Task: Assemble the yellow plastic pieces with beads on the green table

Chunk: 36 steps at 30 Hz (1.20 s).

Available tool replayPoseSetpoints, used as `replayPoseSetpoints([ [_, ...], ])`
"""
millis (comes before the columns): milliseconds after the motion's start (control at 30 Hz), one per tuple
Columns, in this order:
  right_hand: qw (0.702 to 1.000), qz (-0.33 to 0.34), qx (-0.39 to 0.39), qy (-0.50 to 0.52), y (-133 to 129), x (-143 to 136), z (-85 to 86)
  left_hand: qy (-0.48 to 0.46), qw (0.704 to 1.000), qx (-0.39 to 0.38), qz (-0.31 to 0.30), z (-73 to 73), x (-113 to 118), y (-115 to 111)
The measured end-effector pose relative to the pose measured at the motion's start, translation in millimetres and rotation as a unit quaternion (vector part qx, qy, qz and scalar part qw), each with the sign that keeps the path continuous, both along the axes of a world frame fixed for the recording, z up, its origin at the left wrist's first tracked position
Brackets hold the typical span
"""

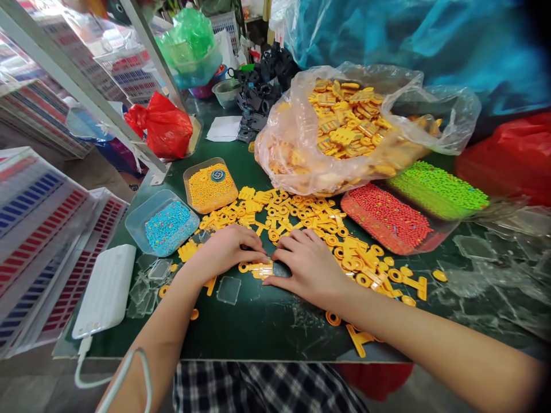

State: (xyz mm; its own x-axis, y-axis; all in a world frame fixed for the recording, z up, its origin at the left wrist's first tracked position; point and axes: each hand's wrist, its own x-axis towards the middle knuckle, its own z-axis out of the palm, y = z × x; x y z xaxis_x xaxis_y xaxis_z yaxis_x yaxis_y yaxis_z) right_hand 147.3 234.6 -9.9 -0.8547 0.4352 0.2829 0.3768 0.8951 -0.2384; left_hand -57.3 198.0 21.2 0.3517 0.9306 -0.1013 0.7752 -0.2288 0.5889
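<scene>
A small yellow plastic piece (262, 269) with ridged edges and a ring at its left end lies low over the green table between my hands. My left hand (230, 250) is closed, its fingertips bent down onto the piece's upper edge. From the other side, my right hand (310, 265) grips the right end between thumb and bent fingers. Just beyond both hands spreads a pile of loose yellow parts (297, 209), rings and T-shapes among them. Near my left wrist lies a clear plastic square (229, 289). The undersides of my fingers are hidden.
Trays of blue beads (167, 226), yellow beads (210, 183), red beads (387, 218) and green beads (443, 186) surround the pile. Behind stands an open plastic bag (297, 155) of yellow pieces. A white power bank (105, 289) with a cable lies left, clear scraps (476, 248) right.
</scene>
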Motion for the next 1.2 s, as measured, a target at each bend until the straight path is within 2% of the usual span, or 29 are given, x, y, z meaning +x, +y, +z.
replayPoseSetpoints([
  [167,1.000,0.000,-0.005,-0.010,0,0,1.4,-0.020,0.999,0.012,0.039,5.0,-1,-1],
  [433,1.000,-0.003,-0.006,-0.010,0,-1,0.1,0.020,0.999,0.027,-0.023,-5.1,6,1],
  [633,1.000,-0.004,-0.009,-0.006,0,-1,-0.2,0.009,0.998,0.046,-0.047,-10.4,5,4],
  [800,1.000,-0.003,-0.008,0.003,0,-1,0.0,-0.031,0.995,0.083,-0.041,-1.5,5,2],
  [867,1.000,-0.002,-0.010,0.005,0,-1,0.0,-0.043,0.990,0.132,-0.007,7.4,2,-2],
  [967,1.000,-0.001,-0.018,0.006,0,-1,-0.3,-0.023,0.965,0.240,0.101,20.5,-12,-9],
  [1067,1.000,0.000,-0.023,0.012,0,0,-1.6,0.044,0.919,0.323,0.224,28.4,-34,-16],
  [1200,0.999,-0.002,-0.015,0.029,-1,0,-4.6,0.144,0.842,0.368,0.369,35.0,-61,-27],
])
